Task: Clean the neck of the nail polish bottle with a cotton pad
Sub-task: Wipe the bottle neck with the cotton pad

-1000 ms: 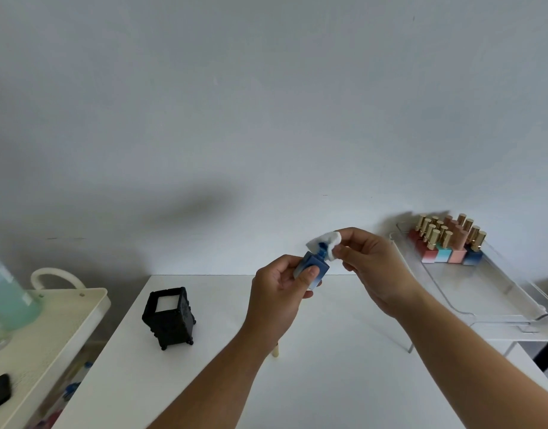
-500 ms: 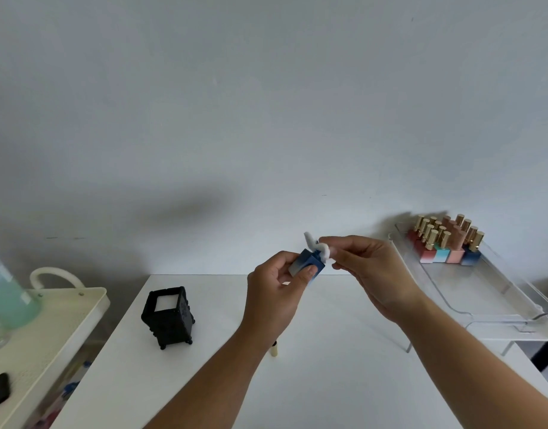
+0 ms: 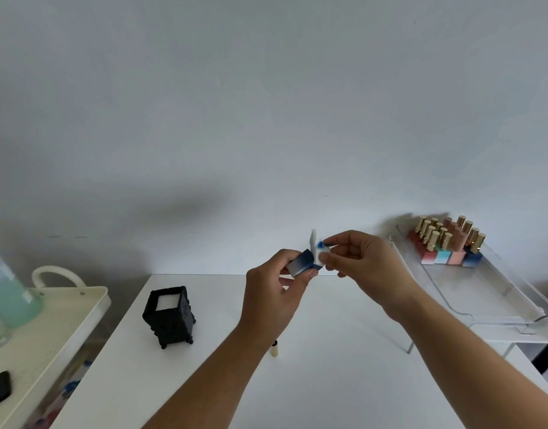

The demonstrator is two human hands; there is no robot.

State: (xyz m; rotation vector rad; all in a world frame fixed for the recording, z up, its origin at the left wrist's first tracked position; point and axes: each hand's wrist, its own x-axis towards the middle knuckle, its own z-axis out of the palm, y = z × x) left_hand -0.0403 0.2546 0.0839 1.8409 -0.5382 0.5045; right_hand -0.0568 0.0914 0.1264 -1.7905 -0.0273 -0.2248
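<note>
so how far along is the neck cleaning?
Done: bottle is uncapped; the cap appears to lie on the table.
In hand: left hand holds the bottle tilted; right hand pinches the pad against its neck, blue stain showing.
Left: finish wiping and recap. How clean the neck is can't be seen.

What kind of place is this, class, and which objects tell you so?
Probably a home nail-care or manicure station: a clear tray holds rows of gold-capped polish bottles, a black holder of white pads stands on the white table, and a trolley stands alongside.
</note>
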